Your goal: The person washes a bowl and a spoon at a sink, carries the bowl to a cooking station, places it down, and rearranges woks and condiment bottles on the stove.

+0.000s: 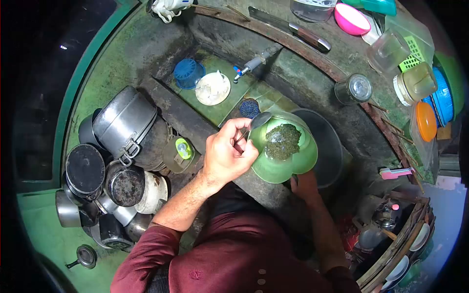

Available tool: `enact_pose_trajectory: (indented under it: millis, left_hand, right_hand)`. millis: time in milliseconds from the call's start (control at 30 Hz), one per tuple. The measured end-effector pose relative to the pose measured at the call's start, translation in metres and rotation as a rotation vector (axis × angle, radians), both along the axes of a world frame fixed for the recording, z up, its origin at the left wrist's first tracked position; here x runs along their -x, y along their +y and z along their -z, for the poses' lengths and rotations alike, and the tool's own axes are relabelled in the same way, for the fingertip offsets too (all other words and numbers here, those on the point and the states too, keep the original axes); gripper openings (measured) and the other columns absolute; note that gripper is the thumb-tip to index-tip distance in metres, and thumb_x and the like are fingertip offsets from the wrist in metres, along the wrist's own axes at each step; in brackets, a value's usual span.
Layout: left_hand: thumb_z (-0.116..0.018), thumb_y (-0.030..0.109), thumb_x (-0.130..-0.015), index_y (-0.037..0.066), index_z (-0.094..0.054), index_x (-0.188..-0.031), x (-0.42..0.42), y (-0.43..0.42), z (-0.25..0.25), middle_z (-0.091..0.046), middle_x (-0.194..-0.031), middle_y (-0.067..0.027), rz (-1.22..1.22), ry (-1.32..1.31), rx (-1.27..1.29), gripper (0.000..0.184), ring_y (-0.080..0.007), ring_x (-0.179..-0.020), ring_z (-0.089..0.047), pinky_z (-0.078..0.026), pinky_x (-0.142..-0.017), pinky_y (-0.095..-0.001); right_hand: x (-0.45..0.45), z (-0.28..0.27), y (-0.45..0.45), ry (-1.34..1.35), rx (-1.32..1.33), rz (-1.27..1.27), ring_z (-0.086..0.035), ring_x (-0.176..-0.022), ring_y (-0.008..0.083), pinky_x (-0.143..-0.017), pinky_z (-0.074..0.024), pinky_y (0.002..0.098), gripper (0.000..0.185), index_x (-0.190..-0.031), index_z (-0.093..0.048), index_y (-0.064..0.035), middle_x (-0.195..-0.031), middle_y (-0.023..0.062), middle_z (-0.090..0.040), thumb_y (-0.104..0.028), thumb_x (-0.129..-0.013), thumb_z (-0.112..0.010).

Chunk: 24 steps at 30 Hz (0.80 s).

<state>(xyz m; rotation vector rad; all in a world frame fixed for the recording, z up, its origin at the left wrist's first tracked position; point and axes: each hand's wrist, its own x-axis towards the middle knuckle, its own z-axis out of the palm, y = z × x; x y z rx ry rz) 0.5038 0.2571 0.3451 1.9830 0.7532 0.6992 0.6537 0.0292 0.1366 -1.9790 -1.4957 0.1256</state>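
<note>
My left hand [228, 154] is closed in a pinch around the handle of a metal spoon [260, 120], its bowl end pointing up and away from me at the rim of a green bowl [273, 170]. A wet, dark green chopped mass [283, 141] lies inside the bowl. From the near right, my right hand [306, 185] grips the bowl at its lower edge, with most of its fingers hidden under it. Behind the bowl stands a large dark bucket [328, 146], partly covered.
A tap [249, 67] juts over the basin, near a blue basket [188, 73] and a white plate [213, 100] with pale scraps. Stacked pots [124, 119] crowd the left. On the back ledge are a large knife [308, 38], a glass jar [359, 88] and a pink bowl [352, 20].
</note>
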Motion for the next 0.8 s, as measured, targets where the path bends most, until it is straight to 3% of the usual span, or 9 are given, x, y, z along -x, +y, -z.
enact_pose_trajectory:
  millis: [67, 167, 300, 367, 467, 600, 667, 800]
  left_hand:
    - [-0.064, 0.004, -0.07, 0.003, -0.054, -0.104, 0.001, 0.0, -0.005, -0.046, -0.053, 0.0014, -0.003, 0.02, -0.016, 0.035, -0.0039, -0.047, -0.046, -0.04, -0.047, -0.0212]
    - [-0.063, 0.004, -0.07, 0.003, -0.054, -0.104, 0.001, 0.0, -0.005, -0.047, -0.053, 0.0013, -0.011, 0.037, -0.037, 0.035, -0.0045, -0.046, -0.046, -0.041, -0.047, -0.0219]
    - [-0.062, 0.004, -0.07, 0.002, -0.055, -0.103, 0.001, -0.004, -0.007, -0.048, -0.053, 0.0011, -0.03, 0.038, -0.029, 0.034, -0.0051, -0.046, -0.047, -0.041, -0.048, -0.0222]
    - [-0.062, 0.004, -0.07, 0.002, -0.055, -0.103, 0.0, -0.005, -0.006, -0.05, -0.054, 0.0005, -0.012, 0.033, -0.019, 0.034, -0.0055, -0.047, -0.048, -0.042, -0.049, -0.0221]
    - [-0.062, 0.004, -0.07, 0.002, -0.055, -0.103, 0.0, -0.008, -0.009, -0.053, -0.056, -0.001, -0.014, 0.077, -0.049, 0.034, -0.0063, -0.048, -0.051, -0.044, -0.049, -0.0227]
    - [-0.062, 0.004, -0.069, 0.003, -0.056, -0.103, -0.001, -0.009, -0.006, -0.052, -0.056, -0.0011, -0.008, 0.074, -0.049, 0.035, -0.0065, -0.048, -0.051, -0.044, -0.049, -0.023]
    - [-0.062, 0.004, -0.069, 0.003, -0.056, -0.103, -0.001, -0.009, -0.007, -0.052, -0.056, -0.0012, -0.005, 0.093, -0.06, 0.035, -0.0067, -0.049, -0.051, -0.044, -0.049, -0.0233]
    - [-0.061, 0.003, -0.069, 0.001, -0.056, -0.103, 0.004, -0.003, -0.003, -0.054, -0.057, -0.0018, -0.018, 0.086, -0.089, 0.035, -0.007, -0.051, -0.052, -0.045, -0.051, -0.0234]
  right_hand:
    - [0.002, 0.005, -0.023, 0.023, 0.305, 0.029, -0.056, -0.082, 0.0333, -0.07, -0.0438, 0.0458, 0.023, -0.089, -0.058, -0.0067, -0.085, 0.0142, -0.058, -0.014, -0.068, -0.065]
    - [0.003, 0.008, -0.051, 0.009, 0.531, 0.043, -0.057, -0.085, 0.0323, -0.077, -0.043, 0.046, 0.024, -0.089, -0.06, -0.0064, -0.085, 0.0148, -0.059, -0.017, -0.069, -0.065]
    - [-0.008, 0.031, -0.106, -0.081, 0.675, 0.124, -0.056, -0.087, 0.035, -0.07, -0.0406, 0.0506, 0.025, -0.088, -0.06, -0.006, -0.088, 0.0155, -0.059, -0.017, -0.067, -0.067]
    - [-0.017, 0.042, -0.128, -0.289, 0.734, 0.246, -0.056, -0.089, 0.0367, -0.073, -0.0425, 0.0499, 0.02, -0.082, -0.061, -0.0052, -0.083, 0.0145, -0.061, -0.016, -0.066, -0.067]
    - [-0.028, 0.029, -0.139, -0.049, 0.862, 0.467, -0.055, -0.097, 0.0349, -0.084, -0.0424, 0.0465, 0.02, -0.091, -0.064, -0.0061, -0.094, 0.0155, -0.062, -0.017, -0.074, -0.063]
    - [-0.041, 0.006, -0.133, 0.166, 0.887, 0.542, -0.055, -0.099, 0.0374, -0.086, -0.0427, 0.0456, 0.026, -0.097, -0.062, -0.0029, -0.098, 0.0179, -0.061, -0.018, -0.076, -0.064]
    - [-0.05, 0.024, -0.146, 0.058, 0.442, 0.779, -0.054, -0.1, 0.0392, -0.087, -0.0425, 0.045, 0.038, -0.108, -0.057, 0.0016, -0.104, 0.0214, -0.058, -0.019, -0.076, -0.065]
    - [-0.075, 0.072, -0.169, 0.158, 0.494, 1.081, -0.052, -0.105, 0.0386, -0.091, -0.0412, 0.0452, 0.048, -0.116, -0.049, 0.0057, -0.11, 0.0248, -0.055, -0.02, -0.079, -0.064]
